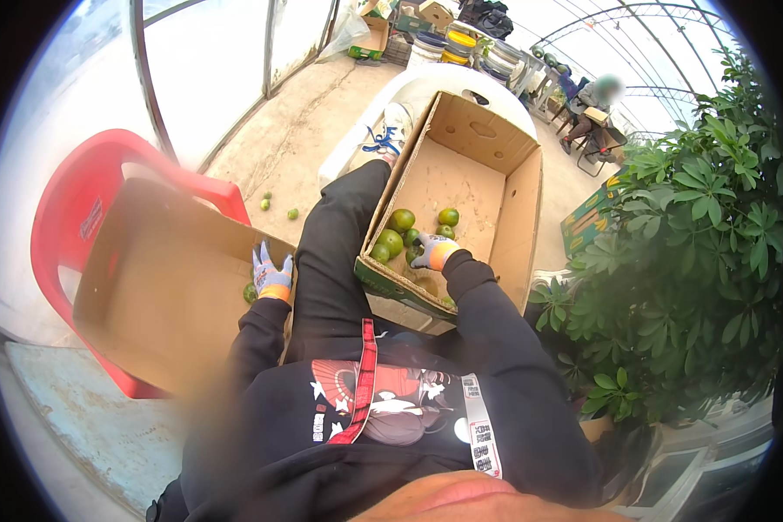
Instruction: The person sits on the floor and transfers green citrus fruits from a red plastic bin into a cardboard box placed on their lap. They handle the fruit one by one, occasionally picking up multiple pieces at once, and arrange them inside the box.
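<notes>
My right hand, in a grey and orange work glove, reaches into a cardboard box between my legs, its fingertips against a green round fruit. Whether it grips that fruit cannot be told. Several more green fruits lie around it at the near end of this box. My left hand, gloved alike, is spread at the right side of a second cardboard box on my left. A mottled green fruit lies beside that hand, partly hidden by it.
The left box rests on a red plastic chair. A white plastic chair stands ahead. Small green fruits lie on the concrete floor. A leafy plant and a printed carton are at the right. Farther off sit buckets and a person.
</notes>
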### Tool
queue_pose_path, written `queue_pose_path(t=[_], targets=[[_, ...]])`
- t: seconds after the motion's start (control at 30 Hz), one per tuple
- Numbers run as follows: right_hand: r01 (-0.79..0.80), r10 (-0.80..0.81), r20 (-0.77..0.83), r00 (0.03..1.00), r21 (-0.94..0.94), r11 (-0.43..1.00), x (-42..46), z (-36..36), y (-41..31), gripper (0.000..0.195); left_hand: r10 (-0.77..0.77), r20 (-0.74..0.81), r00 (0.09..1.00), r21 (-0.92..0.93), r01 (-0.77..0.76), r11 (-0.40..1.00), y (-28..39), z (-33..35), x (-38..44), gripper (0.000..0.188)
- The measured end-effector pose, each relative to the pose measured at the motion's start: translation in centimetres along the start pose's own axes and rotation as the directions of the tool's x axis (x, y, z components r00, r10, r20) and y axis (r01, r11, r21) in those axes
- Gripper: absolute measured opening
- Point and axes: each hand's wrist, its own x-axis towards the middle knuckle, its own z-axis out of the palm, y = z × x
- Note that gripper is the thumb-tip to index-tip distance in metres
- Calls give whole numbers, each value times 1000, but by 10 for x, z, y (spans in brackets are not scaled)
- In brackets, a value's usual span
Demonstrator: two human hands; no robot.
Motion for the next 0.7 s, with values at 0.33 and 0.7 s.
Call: queue_pose_path(t=[0.33,0.7], targets=[[288,-537,-168,827,946,148,-53,-49,-55,52,799,-24,601,-505,-697,509,197,-82,-42,80],[264,-117,-275,954,593,761,-14,-19,-27,51,536,-165,828,-571,-523,633,149,-47,-29,69]])
